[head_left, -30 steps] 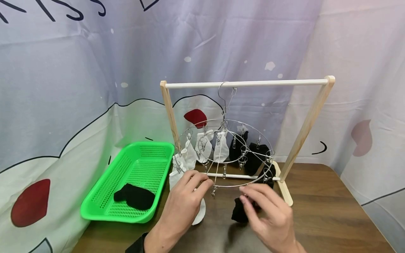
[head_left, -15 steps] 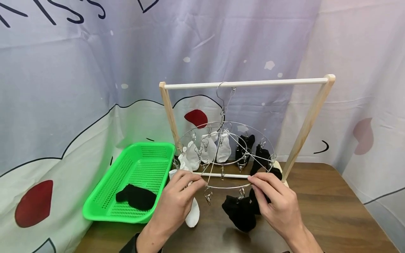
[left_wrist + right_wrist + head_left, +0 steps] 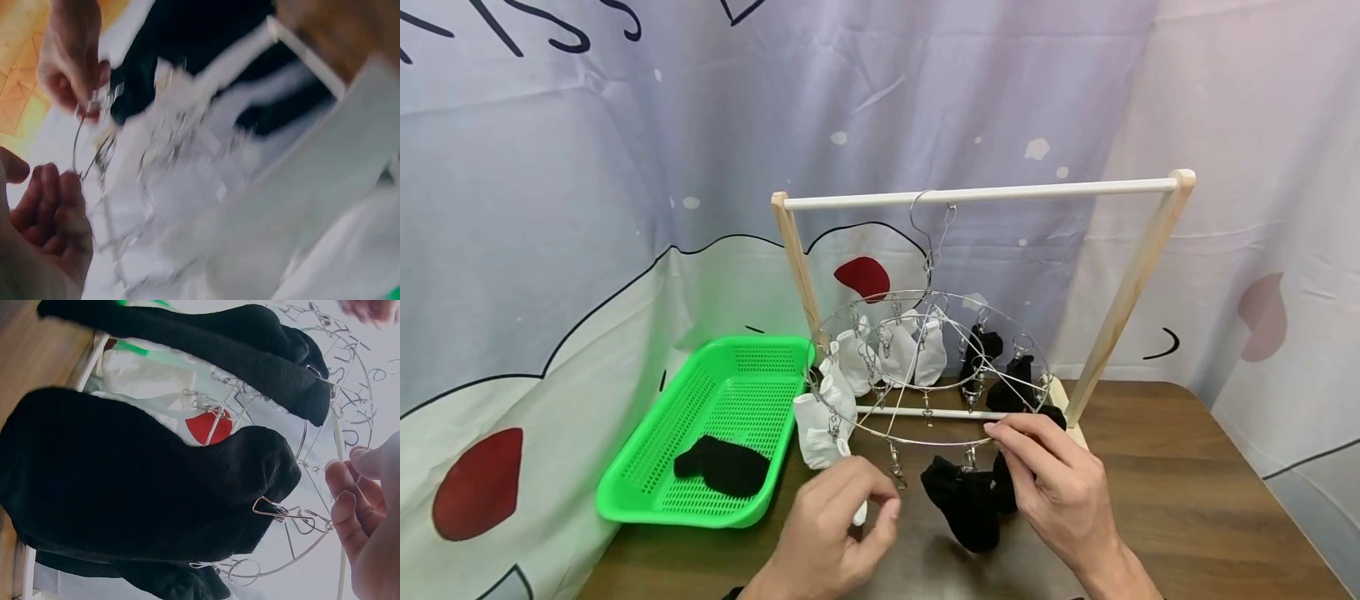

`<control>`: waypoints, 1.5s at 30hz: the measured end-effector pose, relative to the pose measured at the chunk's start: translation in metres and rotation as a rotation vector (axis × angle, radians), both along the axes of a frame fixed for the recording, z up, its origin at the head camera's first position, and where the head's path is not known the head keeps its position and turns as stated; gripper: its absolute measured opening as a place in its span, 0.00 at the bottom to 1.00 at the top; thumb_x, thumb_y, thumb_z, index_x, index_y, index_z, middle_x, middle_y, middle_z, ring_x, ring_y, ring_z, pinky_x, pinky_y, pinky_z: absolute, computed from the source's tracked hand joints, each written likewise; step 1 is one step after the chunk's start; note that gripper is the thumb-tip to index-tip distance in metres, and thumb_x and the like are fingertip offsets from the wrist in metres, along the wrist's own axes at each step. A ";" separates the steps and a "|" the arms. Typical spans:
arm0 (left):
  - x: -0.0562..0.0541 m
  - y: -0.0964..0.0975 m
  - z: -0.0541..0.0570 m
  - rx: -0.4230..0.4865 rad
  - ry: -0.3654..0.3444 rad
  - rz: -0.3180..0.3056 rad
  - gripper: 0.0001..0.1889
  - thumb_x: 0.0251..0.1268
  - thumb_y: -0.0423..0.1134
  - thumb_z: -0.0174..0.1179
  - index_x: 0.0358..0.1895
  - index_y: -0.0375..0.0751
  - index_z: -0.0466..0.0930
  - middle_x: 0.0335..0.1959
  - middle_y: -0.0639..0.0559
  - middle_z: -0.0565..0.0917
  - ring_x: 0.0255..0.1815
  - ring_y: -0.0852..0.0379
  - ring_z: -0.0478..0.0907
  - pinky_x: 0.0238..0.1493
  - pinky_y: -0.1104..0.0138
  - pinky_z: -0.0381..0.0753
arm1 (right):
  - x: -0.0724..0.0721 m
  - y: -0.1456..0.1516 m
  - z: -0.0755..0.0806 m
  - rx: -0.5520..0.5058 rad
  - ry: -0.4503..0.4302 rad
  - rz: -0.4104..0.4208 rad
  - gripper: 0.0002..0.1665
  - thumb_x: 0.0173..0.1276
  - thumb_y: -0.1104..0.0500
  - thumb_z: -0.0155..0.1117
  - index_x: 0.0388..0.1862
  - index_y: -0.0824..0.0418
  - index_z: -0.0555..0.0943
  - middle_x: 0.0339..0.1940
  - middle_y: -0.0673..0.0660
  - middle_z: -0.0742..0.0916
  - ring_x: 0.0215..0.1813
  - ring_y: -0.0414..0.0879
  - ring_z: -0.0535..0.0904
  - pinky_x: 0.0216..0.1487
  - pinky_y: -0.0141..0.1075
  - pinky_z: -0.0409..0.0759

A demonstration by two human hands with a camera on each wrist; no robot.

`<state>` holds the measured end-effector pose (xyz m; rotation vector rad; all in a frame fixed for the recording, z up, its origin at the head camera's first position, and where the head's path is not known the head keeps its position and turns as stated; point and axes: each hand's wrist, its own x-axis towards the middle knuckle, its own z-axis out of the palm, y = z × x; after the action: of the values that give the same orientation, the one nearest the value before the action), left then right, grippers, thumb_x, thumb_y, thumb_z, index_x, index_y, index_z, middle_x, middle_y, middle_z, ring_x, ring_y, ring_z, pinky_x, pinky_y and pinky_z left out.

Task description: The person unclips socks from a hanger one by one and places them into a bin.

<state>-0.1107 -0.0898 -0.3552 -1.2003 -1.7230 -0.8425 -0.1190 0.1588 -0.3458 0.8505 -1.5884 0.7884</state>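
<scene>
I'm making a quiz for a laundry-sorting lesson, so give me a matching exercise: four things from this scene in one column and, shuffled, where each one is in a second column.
Things:
1. green basket
2. round wire hanger
3. white socks
4. right hand

Places:
A. hooked over the wooden rail
B. clipped on the hanger's left side
C. on the table, left of the rack
D. fingers at the hanger's front ring

Pairs: 1-C, 2-A, 3-B, 4-D
</scene>
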 end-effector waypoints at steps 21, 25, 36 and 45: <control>-0.004 0.050 -0.059 0.167 -0.993 -0.260 0.08 0.67 0.39 0.58 0.47 0.46 0.78 0.38 0.49 0.85 0.27 0.61 0.81 0.21 0.68 0.82 | 0.009 -0.027 -0.006 0.000 -0.033 0.024 0.08 0.62 0.67 0.66 0.39 0.67 0.86 0.31 0.58 0.83 0.30 0.42 0.76 0.30 0.24 0.73; 0.002 0.050 -0.050 0.185 -0.995 -0.279 0.07 0.66 0.36 0.58 0.45 0.40 0.80 0.41 0.45 0.86 0.37 0.61 0.83 0.34 0.68 0.85 | 0.009 -0.029 -0.008 -0.020 -0.039 -0.002 0.07 0.61 0.67 0.66 0.38 0.66 0.87 0.31 0.57 0.83 0.30 0.42 0.77 0.30 0.24 0.74; 0.008 0.047 -0.046 0.226 -1.002 -0.381 0.08 0.65 0.33 0.58 0.44 0.35 0.80 0.40 0.45 0.86 0.41 0.62 0.83 0.41 0.65 0.84 | 0.010 -0.030 -0.008 -0.044 -0.063 -0.060 0.07 0.59 0.68 0.67 0.37 0.66 0.87 0.32 0.58 0.84 0.34 0.46 0.81 0.41 0.26 0.78; 0.010 0.046 -0.040 0.229 -1.026 -0.321 0.08 0.65 0.36 0.59 0.44 0.38 0.82 0.39 0.48 0.87 0.41 0.62 0.83 0.42 0.66 0.84 | 0.018 -0.030 -0.013 -0.124 -0.080 0.024 0.10 0.56 0.66 0.69 0.36 0.71 0.84 0.36 0.67 0.81 0.22 0.36 0.71 0.24 0.18 0.64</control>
<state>-0.1005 -0.0442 -0.3954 -0.9388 -2.1156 -2.0416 -0.1007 0.1292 -0.3592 0.7577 -1.5843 0.9380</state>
